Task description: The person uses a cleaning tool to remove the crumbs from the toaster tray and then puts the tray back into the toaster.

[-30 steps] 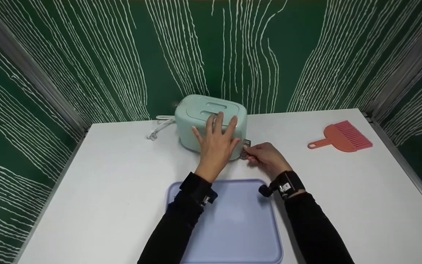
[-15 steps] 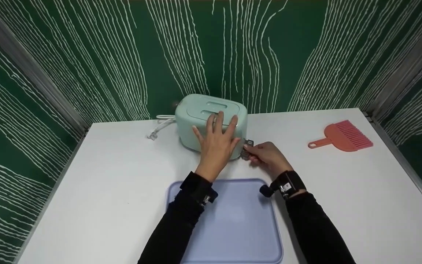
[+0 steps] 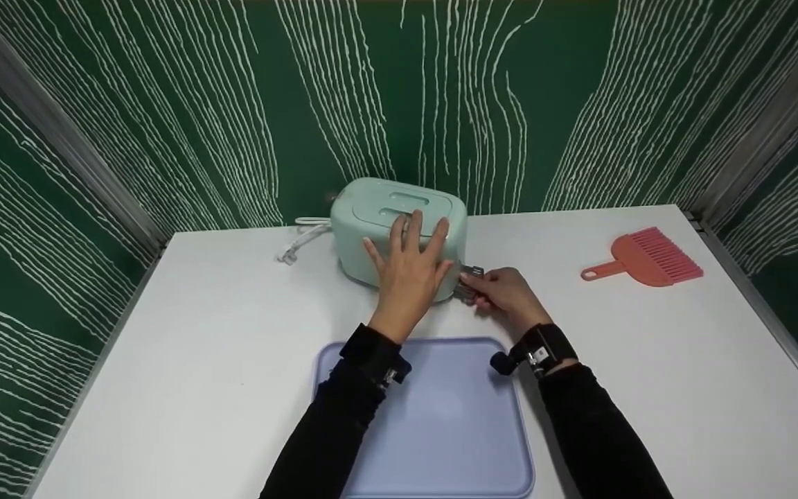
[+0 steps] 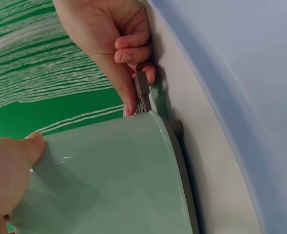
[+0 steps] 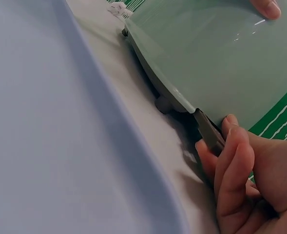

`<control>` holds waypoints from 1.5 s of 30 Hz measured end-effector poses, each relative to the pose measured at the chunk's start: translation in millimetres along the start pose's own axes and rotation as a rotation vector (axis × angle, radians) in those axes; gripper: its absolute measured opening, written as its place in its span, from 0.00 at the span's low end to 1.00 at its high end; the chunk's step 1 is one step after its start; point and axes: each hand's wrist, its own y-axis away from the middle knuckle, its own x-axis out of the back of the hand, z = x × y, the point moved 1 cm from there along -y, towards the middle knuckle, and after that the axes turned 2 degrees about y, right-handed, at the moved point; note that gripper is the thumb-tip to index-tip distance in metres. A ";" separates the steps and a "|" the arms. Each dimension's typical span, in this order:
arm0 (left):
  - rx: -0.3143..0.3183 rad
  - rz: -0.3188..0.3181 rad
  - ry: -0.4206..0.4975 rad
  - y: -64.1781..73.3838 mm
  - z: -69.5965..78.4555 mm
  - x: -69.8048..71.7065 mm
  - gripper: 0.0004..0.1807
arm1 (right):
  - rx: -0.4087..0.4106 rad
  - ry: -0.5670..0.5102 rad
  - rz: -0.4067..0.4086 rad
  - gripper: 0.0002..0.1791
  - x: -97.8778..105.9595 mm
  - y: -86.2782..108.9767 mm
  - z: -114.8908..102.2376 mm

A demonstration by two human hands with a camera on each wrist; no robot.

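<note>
A mint-green toaster (image 3: 357, 242) with a slotted lid stands at the back of the table. My left hand (image 3: 407, 277) rests on its front and top edge, fingers spread and straight. At the toaster's lower right end, my right hand (image 3: 506, 291) pinches a dark crumb tray (image 5: 209, 132) between thumb and fingers. Part of the crumb tray sticks out of the toaster's base; the rest is hidden inside. In the left wrist view the crumb tray (image 4: 142, 90) shows edge-on at the base corner, with the right fingers around its end.
A lavender tray (image 3: 451, 430) lies in front of the toaster, beneath both forearms. To the right is an orange dustpan with a pink bristled brush (image 3: 666, 256). A white power cord (image 3: 305, 239) with its plug lies left of the toaster. A green striped wall stands behind.
The crumb tray has slid a little farther out of the toaster to the right, held by my right hand. My left hand stays in place on the toaster.
</note>
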 end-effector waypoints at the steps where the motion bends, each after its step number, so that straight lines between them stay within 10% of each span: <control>1: 0.001 -0.003 -0.001 -0.1 0.1 -0.3 0.34 | 0.003 0.006 0.002 0.19 0.2 -0.6 0.5; 28: -0.005 -0.008 -0.003 0.8 -0.3 -0.5 0.34 | 0.007 0.067 0.109 0.22 3.9 -23.6 26.8; 45: -0.005 -0.017 -0.049 1.1 0.2 -0.8 0.35 | -0.042 0.036 0.011 0.20 10.0 -25.1 23.5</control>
